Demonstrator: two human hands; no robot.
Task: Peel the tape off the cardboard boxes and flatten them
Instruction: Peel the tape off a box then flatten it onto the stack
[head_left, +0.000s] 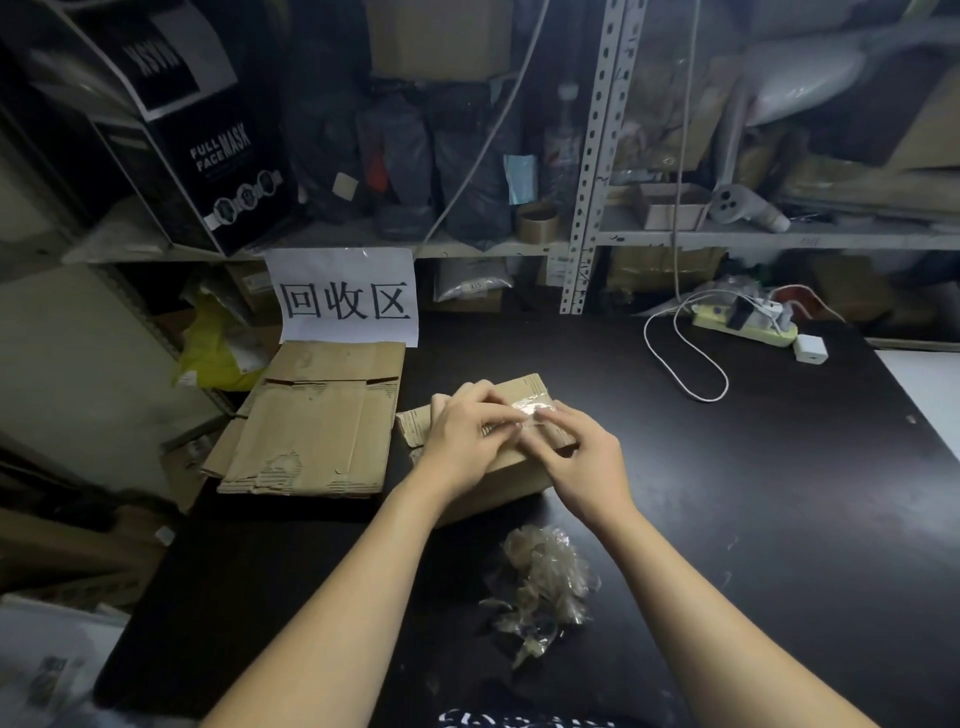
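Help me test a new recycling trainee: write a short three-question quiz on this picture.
1. True or false: the flattened brown cardboard box lies to the right of the small brown cardboard box being worked on.
2. Which thing do the left hand and right hand pinch between them? A: clear tape strip; B: scissors; C: marker pen.
3. Fill in: the crumpled heap of clear peeled tape lies on the black table ___ the person than the small box.
Key: 1 false (it lies to the left); 2 A; 3 nearer.
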